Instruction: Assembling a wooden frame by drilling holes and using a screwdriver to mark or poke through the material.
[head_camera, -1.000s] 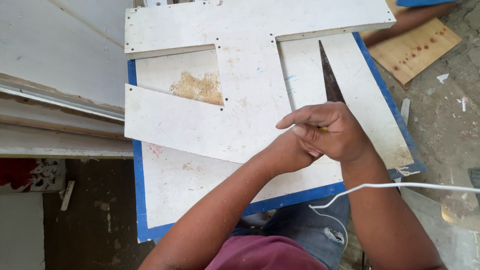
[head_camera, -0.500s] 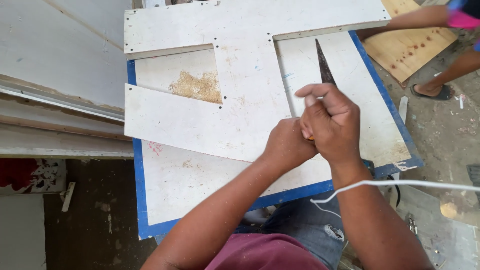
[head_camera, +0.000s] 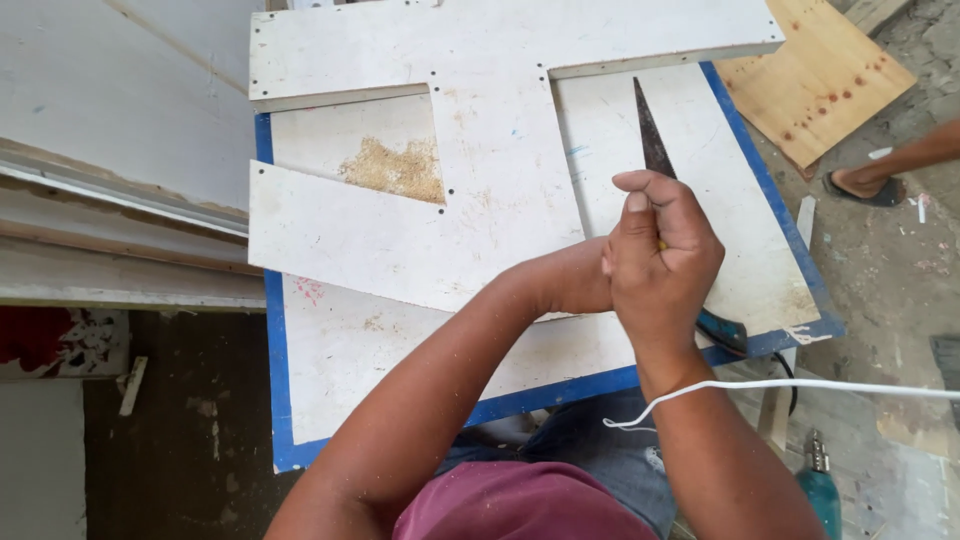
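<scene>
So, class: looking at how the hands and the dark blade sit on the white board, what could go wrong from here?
1. The right hand grips the dark pointed blade close to the left hand; a slip could cut either.
2. The white cut-out board lies unclamped on the blue-edged white panel, so it might shift.
3. The white cord crosses the right forearm and could snag.

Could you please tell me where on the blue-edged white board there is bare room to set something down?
Bare room lies on the blue-edged white board below the white cut-out panel. The right side is crowded: both hands, right hand, grip a dark pointed blade.
</scene>
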